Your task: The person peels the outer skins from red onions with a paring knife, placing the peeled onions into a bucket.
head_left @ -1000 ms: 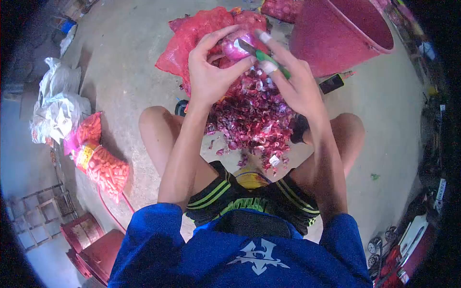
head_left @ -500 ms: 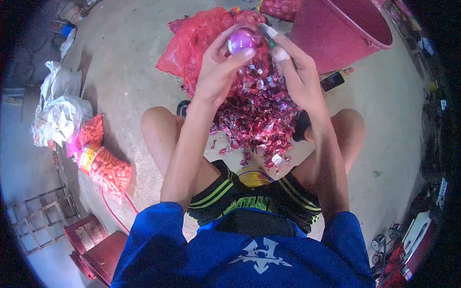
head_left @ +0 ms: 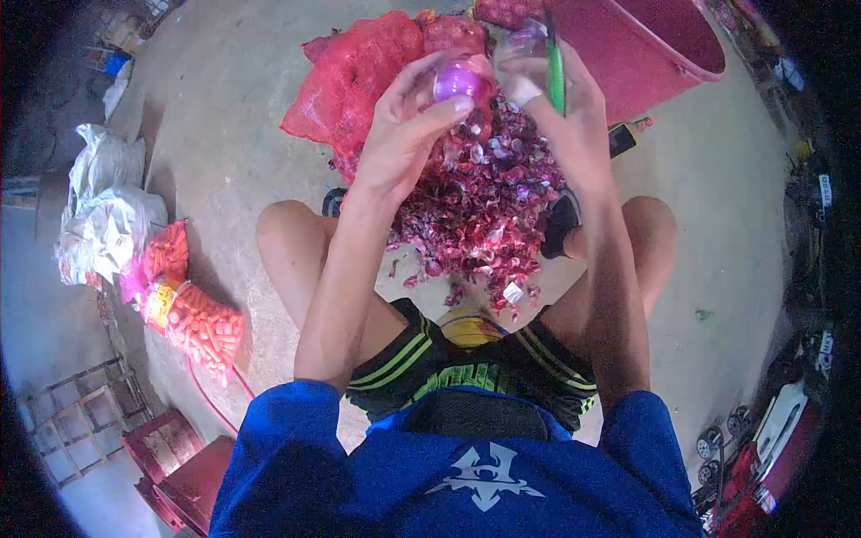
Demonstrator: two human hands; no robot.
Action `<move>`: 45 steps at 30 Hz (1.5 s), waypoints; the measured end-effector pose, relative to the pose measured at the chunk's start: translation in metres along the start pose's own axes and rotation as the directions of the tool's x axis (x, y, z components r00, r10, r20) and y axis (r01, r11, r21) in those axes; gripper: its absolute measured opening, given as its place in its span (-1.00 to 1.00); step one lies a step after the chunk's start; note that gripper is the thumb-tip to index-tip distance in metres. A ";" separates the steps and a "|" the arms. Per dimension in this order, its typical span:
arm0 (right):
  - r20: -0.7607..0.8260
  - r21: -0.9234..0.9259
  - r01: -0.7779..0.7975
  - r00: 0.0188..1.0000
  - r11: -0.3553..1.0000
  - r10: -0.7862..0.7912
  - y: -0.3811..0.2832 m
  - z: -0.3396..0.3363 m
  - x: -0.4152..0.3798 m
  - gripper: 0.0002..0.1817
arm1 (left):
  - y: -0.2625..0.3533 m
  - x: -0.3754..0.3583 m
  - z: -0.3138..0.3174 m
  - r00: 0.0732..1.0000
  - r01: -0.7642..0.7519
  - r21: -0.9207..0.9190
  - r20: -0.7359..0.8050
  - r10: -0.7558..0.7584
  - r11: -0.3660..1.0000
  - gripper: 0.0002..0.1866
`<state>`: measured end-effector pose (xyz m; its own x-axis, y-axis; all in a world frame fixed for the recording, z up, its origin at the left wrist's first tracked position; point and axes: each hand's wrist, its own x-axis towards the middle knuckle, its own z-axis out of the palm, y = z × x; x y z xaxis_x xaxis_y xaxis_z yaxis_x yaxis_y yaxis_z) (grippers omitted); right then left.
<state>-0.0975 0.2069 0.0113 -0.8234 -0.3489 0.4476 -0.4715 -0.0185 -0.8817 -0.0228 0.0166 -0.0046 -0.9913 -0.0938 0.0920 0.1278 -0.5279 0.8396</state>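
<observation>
A shiny purple onion [head_left: 459, 82] is held in my left hand [head_left: 408, 125], its thumb across the front. My right hand [head_left: 569, 112], with white wraps on some fingers, grips a green-handled knife [head_left: 556, 79] just right of the onion; the hands are apart. A blurred piece of purple skin [head_left: 525, 38] shows by the knife. Below both hands a heap of red-purple onion skins [head_left: 475, 206] is spread on the floor between my feet. The red mesh sack [head_left: 354, 81] lies behind my left hand.
At the upper right stands a large red tub [head_left: 637, 63], with a phone [head_left: 621, 139] on the floor in front. Another mesh sack [head_left: 511, 11] lies at the top. White sacks [head_left: 108, 215] and a bag of orange pieces [head_left: 206, 327] are at left, red stools [head_left: 193, 480] lower left.
My right hand has moved away from the onion to the right, and the green handle now shows upright. My left hand still holds the onion. The view has shifted slightly.
</observation>
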 end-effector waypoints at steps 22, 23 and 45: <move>-0.184 0.316 -0.201 0.946 0.927 0.267 0.008 -0.007 0.006 -0.52 | -0.009 -0.005 0.005 0.994 0.094 -0.063 -0.049 -0.098 0.994 -0.19; -0.202 0.270 -0.183 0.949 0.945 0.242 0.009 -0.007 0.008 -0.41 | -0.011 -0.007 0.003 0.994 0.095 -0.062 -0.050 -0.098 0.994 -0.19; 0.023 0.000 -0.009 1.000 1.000 0.009 0.010 0.011 -0.003 -0.34 | -0.013 -0.007 0.005 0.993 -0.004 -0.020 -0.114 0.002 1.000 -0.37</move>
<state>-0.0957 0.1976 -0.0003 -0.8203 -0.3701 0.4360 -0.4641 -0.0149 -0.8857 -0.0178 0.0286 -0.0130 -0.9812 -0.1905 0.0319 0.1326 -0.5444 0.8283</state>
